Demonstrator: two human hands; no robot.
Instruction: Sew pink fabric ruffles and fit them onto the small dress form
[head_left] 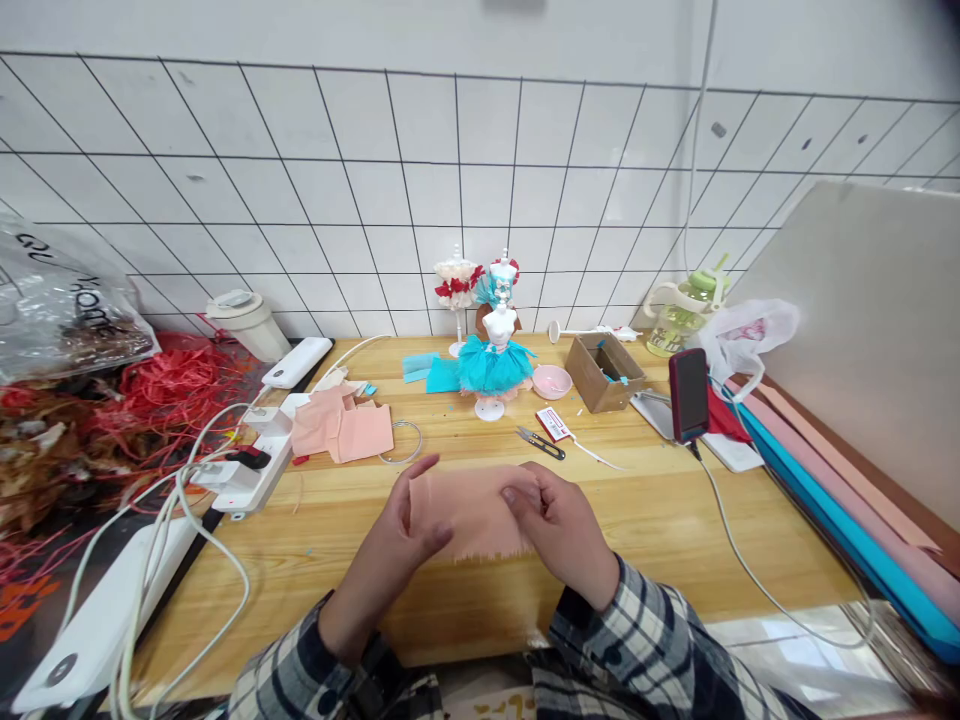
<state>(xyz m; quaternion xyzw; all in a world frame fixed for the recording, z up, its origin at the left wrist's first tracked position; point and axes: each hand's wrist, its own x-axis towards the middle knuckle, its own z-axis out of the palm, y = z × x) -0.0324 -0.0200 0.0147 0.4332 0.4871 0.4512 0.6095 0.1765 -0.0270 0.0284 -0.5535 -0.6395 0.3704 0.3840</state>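
Right hand (555, 525): thumb and bent fingers closed in a pinch on the right part of a peach sheet (472, 510). Left hand (401, 525): thumb and index finger spread wide at the sheet's left edge; cannot tell whether it bears any weight. Sheet is held above the near middle of the table (450, 610), thin, matte, roughly rectangular, its lower edge ragged and fringed. Cuffs are checked cloth.

Just beyond the hands: thread snips (541, 443) with dark handles, beside a red-and-white packet (553, 424); its print is too small to read. To the left, a thin ring (420, 440) lies at a stack of peach pieces (341, 425), crinkled, with uneven edges.

Farther back: white dress form (499, 325) on a round base, wearing a ruffled turquoise skirt (491, 368); two more dressed forms stand behind. To their right, a round pink bowl (552, 382) and an open brown box (606, 378). Phone (688, 395) stands upright, cable attached.

Far left: clear plastic bag (67, 290), glossy, creased, black lettering partly legible, apparently "KOM"; below it, tangled red strands (195, 385). Behind all, white wall tiles (420, 180) with dark joints.
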